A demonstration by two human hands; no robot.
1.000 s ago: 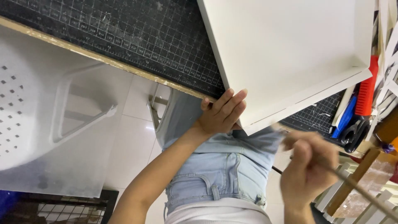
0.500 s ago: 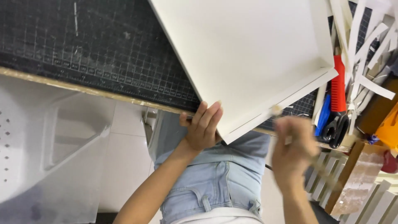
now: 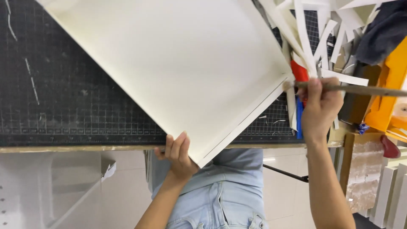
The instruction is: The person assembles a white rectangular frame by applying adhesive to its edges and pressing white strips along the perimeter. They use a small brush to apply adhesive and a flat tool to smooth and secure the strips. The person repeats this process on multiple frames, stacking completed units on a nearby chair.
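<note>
A large cream board [image 3: 182, 72] lies tilted on a black gridded cutting mat [image 3: 63, 101]. Its near corner juts past the table's edge. My left hand [image 3: 178, 154] grips that near corner from below, fingers on the underside. My right hand [image 3: 320, 106] is closed around a thin wooden stick [image 3: 360, 89] that lies level. The stick's left tip touches the board's right corner. A narrow raised border runs along the board's lower right edge.
White paper strips [image 3: 313, 29] are heaped at the top right, with a red and a blue tool [image 3: 299, 101] beneath them. An orange object [image 3: 390, 89] and dark cloth [image 3: 381, 29] sit far right. Below the wooden table edge [image 3: 76, 148] are pale floor tiles, a translucent plastic chair [image 3: 55, 191] and white slats [image 3: 390, 191].
The view has swung up over the table. My right hand has risen from beside my lap to the board's right corner, carrying the stick. My left hand has stayed on the near corner.
</note>
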